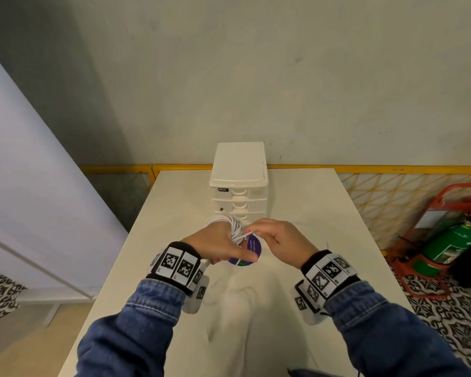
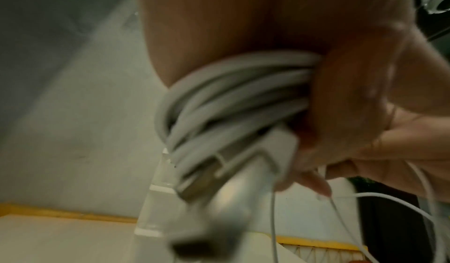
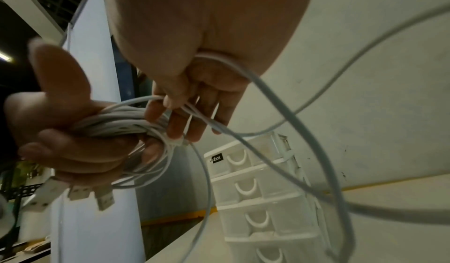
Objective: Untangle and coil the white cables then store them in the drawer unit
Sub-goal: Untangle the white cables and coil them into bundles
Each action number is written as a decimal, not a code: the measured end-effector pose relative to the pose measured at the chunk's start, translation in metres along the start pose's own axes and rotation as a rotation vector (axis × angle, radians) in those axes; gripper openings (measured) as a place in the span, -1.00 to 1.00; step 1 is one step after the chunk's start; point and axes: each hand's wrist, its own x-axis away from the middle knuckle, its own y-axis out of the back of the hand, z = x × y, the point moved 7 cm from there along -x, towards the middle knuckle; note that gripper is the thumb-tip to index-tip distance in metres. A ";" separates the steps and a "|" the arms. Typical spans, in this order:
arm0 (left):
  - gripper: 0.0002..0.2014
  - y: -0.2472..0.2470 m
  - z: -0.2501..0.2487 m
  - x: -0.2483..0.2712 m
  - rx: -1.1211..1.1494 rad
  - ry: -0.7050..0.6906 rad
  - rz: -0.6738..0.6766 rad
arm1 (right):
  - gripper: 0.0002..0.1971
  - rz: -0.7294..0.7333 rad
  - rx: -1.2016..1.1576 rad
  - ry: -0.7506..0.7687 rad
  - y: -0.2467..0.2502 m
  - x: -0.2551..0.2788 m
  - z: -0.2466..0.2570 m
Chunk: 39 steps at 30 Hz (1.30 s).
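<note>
The left hand (image 1: 220,242) grips the coiled white cables (image 1: 232,225) just before the drawer unit (image 1: 239,183), while the right hand (image 1: 279,238) pinches a loose strand that may slip, letting coils spring apart.

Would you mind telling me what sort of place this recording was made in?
Probably a workshop or utility room rather than a home: bare plaster wall, a green fire extinguisher in a red stand, and a yellow mesh railing behind the white table.

There are two hands, the left hand (image 1: 218,244) and the right hand (image 1: 279,240). There is one drawer unit (image 1: 238,183) with four drawers showing, three metal plugs (image 3: 80,196), one table (image 1: 297,213) and one green fire extinguisher (image 1: 450,242).
</note>
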 end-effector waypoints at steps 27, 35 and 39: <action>-0.51 0.050 0.034 0.010 0.488 0.141 -0.478 | -0.49 -0.152 0.421 -0.570 0.031 0.033 -0.075; -0.38 0.009 0.002 0.013 0.433 0.052 -0.185 | -0.28 -0.087 0.012 -0.101 -0.016 -0.018 -0.004; -0.37 -0.002 -0.003 0.020 0.374 0.046 -0.041 | -0.79 -0.046 -0.048 -0.090 -0.015 -0.022 -0.008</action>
